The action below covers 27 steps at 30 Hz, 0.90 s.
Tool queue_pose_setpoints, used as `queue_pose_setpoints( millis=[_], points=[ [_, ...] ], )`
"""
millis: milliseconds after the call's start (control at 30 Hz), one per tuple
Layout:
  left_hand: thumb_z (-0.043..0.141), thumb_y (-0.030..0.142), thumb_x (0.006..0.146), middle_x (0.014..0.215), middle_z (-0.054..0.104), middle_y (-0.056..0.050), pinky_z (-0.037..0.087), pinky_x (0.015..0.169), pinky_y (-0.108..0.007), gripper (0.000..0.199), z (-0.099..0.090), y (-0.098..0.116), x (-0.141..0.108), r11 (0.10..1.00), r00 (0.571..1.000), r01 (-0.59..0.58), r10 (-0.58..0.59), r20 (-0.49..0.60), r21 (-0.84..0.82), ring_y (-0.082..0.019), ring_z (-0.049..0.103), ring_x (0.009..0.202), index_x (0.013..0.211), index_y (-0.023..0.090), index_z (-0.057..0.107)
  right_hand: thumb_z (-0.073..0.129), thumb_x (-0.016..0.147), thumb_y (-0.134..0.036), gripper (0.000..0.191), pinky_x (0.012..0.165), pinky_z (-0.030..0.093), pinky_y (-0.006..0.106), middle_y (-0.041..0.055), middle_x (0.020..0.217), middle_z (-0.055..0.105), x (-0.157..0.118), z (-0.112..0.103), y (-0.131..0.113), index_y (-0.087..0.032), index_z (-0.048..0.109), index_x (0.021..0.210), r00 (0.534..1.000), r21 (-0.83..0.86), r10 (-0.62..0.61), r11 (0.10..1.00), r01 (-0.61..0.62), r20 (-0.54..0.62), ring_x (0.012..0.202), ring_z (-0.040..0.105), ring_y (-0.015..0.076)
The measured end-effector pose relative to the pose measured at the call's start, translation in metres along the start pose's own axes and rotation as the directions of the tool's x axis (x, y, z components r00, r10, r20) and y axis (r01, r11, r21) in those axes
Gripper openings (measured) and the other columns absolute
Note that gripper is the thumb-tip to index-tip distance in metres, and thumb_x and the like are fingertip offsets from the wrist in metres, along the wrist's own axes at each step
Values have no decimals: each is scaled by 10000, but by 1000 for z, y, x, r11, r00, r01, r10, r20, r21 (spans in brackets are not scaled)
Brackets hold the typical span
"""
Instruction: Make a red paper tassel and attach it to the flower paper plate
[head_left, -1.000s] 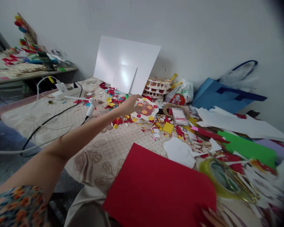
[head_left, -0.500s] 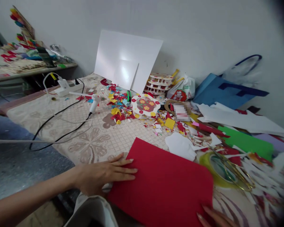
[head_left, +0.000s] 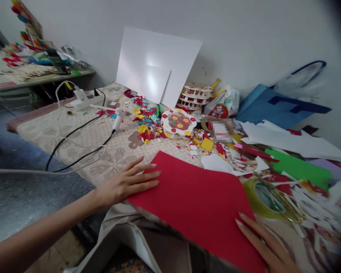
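A large red sheet lies at the table's near edge, slightly curved along its far side. My left hand rests with fingers spread on the sheet's left corner. On the sheet's right side, my right hand lies with its fingers stretched out and partly apart. Just right of the sheet are a roll of yellowish tape and gold-handled scissors lying across it. Beyond the sheet stands a round white piece decorated with red and yellow flowers. A white paper piece touches the sheet's far edge.
A white glue gun with a black cord and a power strip are at the left. Coloured scraps, a green sheet and a blue bag lie along the back and right. A white board leans on the wall.
The red sheet has shifted away from me, over the table edge. Both hands have moved up in view with it, and more of my right hand shows. The view has shifted slightly.
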<state>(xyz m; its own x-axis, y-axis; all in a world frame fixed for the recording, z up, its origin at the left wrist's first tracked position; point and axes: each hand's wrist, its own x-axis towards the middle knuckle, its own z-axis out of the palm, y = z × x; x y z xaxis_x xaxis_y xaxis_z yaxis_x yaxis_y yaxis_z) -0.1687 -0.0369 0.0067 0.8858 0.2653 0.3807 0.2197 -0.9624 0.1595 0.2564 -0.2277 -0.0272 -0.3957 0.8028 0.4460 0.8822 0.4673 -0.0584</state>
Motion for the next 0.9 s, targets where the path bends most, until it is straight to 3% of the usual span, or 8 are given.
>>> queue_pose_setpoints(
  millis=[133,267,367,467,567,733,833,900],
  points=[
    [328,173,988,1451,465,-37,72,1203,-472,500,5,-10,-6,999,999,21,-22,23,42,-183,271,1432,1474,285,292,448,867,-151,591,1001,450,321,47,1410,519,15,14,3,-264,416,1446,1000,-18,3,1000,-3,18,1228,553,244],
    [386,134,957,1448,470,-43,129,1198,-463,520,14,-11,-10,997,989,81,-78,129,-19,-179,329,1406,1454,280,332,465,837,-140,637,1023,446,389,44,1439,486,18,27,4,-273,390,1456,993,20,27,999,-30,116,1300,476,266],
    [440,92,909,1453,464,-55,173,1188,-476,576,16,-7,-14,983,973,163,-147,180,-81,-194,331,1406,1448,269,340,439,809,-83,687,1070,392,472,33,1458,464,20,30,5,-282,367,1463,981,34,60,997,-67,185,1390,342,285],
    [482,91,880,1471,433,-93,204,1178,-491,591,16,1,-16,963,966,231,-209,155,-142,-213,323,1410,1438,239,357,462,804,-93,675,1095,336,550,61,1474,438,22,26,3,-253,377,1454,975,63,103,991,-117,197,1427,248,317],
    [554,169,875,1426,482,-128,266,1159,-476,469,19,9,-18,936,964,264,-247,102,-232,-220,396,1367,1336,203,472,494,825,-120,561,1085,364,519,94,1428,477,21,22,0,-235,466,1373,979,128,124,981,-145,160,1373,362,293],
    [561,220,890,1281,603,-122,341,1125,-434,90,30,15,-20,859,939,328,-343,34,-393,-194,527,1247,968,180,579,563,865,-170,243,1000,457,397,73,1249,611,18,21,-11,-246,606,1091,987,268,99,955,-131,129,1194,550,222],
    [539,206,901,1234,633,-102,334,1129,-427,69,35,18,-19,809,904,387,-427,10,-444,-184,557,1210,847,176,571,552,894,-230,98,939,475,367,61,1167,644,23,23,-17,-245,625,957,966,321,230,912,-256,116,1110,589,209],
    [531,208,903,1192,656,-98,345,1121,-424,102,36,21,-16,768,872,424,-490,-14,-480,-183,584,1173,814,173,565,518,916,-254,106,890,479,347,55,1104,655,29,24,-20,-239,616,878,927,348,349,860,-374,136,1042,608,198]
  ],
)
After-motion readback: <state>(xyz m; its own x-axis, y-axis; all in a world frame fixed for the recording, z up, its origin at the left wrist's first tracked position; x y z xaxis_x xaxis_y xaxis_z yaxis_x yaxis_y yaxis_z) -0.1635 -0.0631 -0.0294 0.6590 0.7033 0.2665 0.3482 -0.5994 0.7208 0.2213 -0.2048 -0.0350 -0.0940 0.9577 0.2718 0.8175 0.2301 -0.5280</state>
